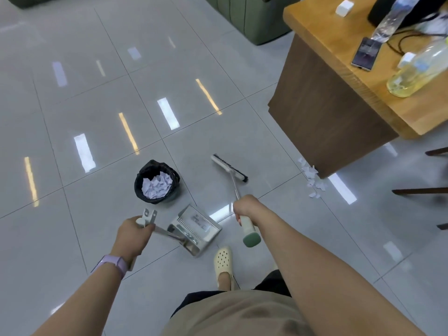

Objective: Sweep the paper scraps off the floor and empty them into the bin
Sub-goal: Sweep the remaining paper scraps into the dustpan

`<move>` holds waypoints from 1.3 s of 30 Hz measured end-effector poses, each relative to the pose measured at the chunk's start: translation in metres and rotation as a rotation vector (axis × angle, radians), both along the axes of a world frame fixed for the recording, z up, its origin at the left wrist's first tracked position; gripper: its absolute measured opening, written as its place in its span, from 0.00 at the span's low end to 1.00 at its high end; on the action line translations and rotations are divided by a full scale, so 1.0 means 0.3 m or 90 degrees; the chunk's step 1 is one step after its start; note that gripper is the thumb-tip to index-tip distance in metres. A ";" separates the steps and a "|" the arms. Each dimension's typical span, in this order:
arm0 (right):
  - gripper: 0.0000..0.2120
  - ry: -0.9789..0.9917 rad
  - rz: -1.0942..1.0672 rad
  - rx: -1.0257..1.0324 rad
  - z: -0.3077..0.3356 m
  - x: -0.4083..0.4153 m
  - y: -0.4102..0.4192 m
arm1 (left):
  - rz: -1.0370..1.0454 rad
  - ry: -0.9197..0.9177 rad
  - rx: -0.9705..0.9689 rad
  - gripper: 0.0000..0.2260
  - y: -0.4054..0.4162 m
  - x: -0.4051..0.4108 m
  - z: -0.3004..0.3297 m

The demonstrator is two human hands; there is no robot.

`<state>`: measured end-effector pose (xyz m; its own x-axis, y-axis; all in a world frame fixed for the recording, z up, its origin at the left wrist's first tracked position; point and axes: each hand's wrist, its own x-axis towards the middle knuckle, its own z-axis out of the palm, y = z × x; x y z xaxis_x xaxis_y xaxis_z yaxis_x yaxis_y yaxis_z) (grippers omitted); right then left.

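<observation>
White paper scraps (pixel 312 178) lie right of my broom (pixel 230 169), nearer my right hand (pixel 244 207). Both hands' fingers are wrapped round handles, left hand (pixel 134 232) on the dustpan (pixel 194 229).

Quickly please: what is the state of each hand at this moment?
Left hand: closed around the dustpan handle.
Right hand: closed around the broom handle.

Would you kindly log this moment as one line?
left hand: holds dustpan | right hand: holds broom | bin: part-filled | scraps: by desk
</observation>
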<state>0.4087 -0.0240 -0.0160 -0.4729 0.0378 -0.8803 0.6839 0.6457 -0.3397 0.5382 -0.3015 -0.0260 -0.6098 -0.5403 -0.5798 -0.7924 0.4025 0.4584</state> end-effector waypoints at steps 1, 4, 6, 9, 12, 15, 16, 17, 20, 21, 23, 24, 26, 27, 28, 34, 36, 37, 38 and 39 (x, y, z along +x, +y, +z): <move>0.05 -0.005 -0.029 -0.001 -0.011 -0.005 0.051 | -0.003 -0.001 0.020 0.09 0.052 -0.021 -0.008; 0.09 -0.007 -0.113 0.000 -0.039 -0.016 0.225 | -0.052 0.005 0.061 0.05 0.234 -0.102 -0.021; 0.09 -0.010 -0.154 0.001 -0.050 -0.032 0.361 | -0.168 0.020 0.066 0.04 0.374 -0.178 -0.026; 0.08 -0.019 -0.218 0.000 -0.050 -0.069 0.576 | -0.336 0.017 0.056 0.02 0.599 -0.291 -0.031; 0.07 -0.033 -0.287 -0.004 -0.047 -0.109 0.772 | -0.365 0.028 0.050 0.03 0.808 -0.375 -0.045; 0.07 -0.039 -0.302 0.001 -0.048 -0.157 0.942 | -0.339 0.043 0.054 0.04 0.971 -0.447 -0.072; 0.07 -0.040 -0.296 0.002 -0.044 -0.177 0.996 | -0.342 0.044 0.052 0.04 1.015 -0.472 -0.080; 0.06 -0.042 -0.289 0.003 -0.035 -0.199 1.046 | -0.348 0.045 0.050 0.03 1.056 -0.499 -0.089; 0.05 -0.042 -0.300 0.005 -0.002 -0.271 1.185 | -0.347 0.051 0.060 0.02 1.169 -0.591 -0.109; 0.05 -0.048 -0.321 0.008 -0.002 -0.292 1.227 | -0.343 0.056 0.064 0.02 1.203 -0.619 -0.116; 0.04 -0.062 -0.335 0.016 -0.008 -0.331 1.291 | -0.324 0.061 0.074 0.03 1.265 -0.671 -0.134; 0.03 -0.066 -0.334 0.025 -0.017 -0.350 1.316 | -0.311 0.061 0.081 0.03 1.293 -0.691 -0.144; 0.03 -0.075 -0.325 0.029 -0.037 -0.390 1.356 | -0.294 0.064 0.094 0.04 1.350 -0.719 -0.160; 0.04 -0.078 -0.318 0.035 -0.049 -0.414 1.371 | -0.292 0.069 0.099 0.03 1.380 -0.726 -0.164; 0.05 -0.078 -0.308 0.046 -0.067 -0.438 1.382 | -0.289 0.075 0.104 0.03 1.413 -0.727 -0.167; 0.04 -0.031 -0.262 0.028 -0.158 -0.513 1.425 | -0.236 0.094 0.128 0.06 1.546 -0.700 -0.169; 0.04 -0.044 -0.238 0.036 -0.191 -0.533 1.425 | -0.242 0.088 0.106 0.04 1.539 -0.722 -0.175; 0.05 -0.057 -0.230 0.046 -0.210 -0.541 1.422 | -0.258 0.080 0.093 0.04 1.531 -0.735 -0.175; 0.07 -0.075 -0.227 0.058 -0.227 -0.542 1.416 | -0.280 0.070 0.080 0.03 1.525 -0.745 -0.177; 0.08 -0.091 -0.218 0.064 -0.240 -0.537 1.407 | -0.302 0.057 0.070 0.03 1.521 -0.752 -0.178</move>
